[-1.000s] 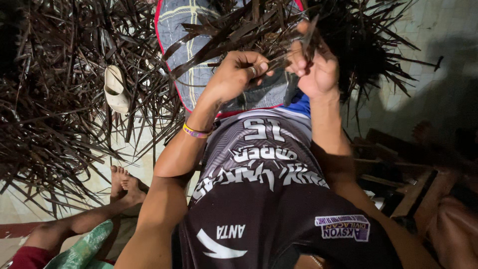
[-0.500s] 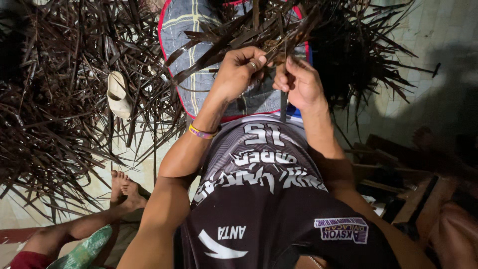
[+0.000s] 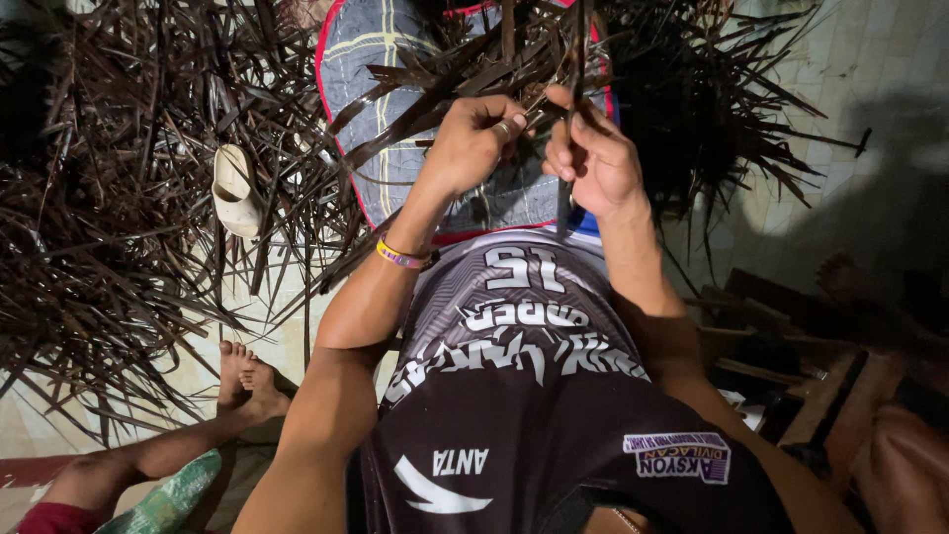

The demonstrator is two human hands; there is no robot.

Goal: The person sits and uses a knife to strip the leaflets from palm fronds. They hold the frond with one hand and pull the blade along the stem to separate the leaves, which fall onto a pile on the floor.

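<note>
My left hand [image 3: 473, 146], with a yellow and purple wristband [image 3: 400, 255], is closed on a bundle of dark dried leaf strips [image 3: 445, 94] that fans out to the upper left. Right beside it, almost touching, my right hand [image 3: 596, 166] pinches one long dark strip [image 3: 573, 49] that stands upright and hangs below the palm. Both hands work over a blue checked cloth with a red edge [image 3: 381, 59] spread on my lap. I wear a dark printed jersey [image 3: 514, 376].
A big heap of dried leaf strips [image 3: 99, 247] covers the floor on the left, and more lies at the upper right [image 3: 712, 89]. A pale sandal [image 3: 237, 193] rests in the heap. Another person's bare feet [image 3: 247, 381] lie at the lower left. Wooden pieces [image 3: 791, 386] sit on the right.
My right hand has dropped lower and come close to my left hand, and the strip it holds now stands upright. My left hand has shifted slightly down with its bundle.
</note>
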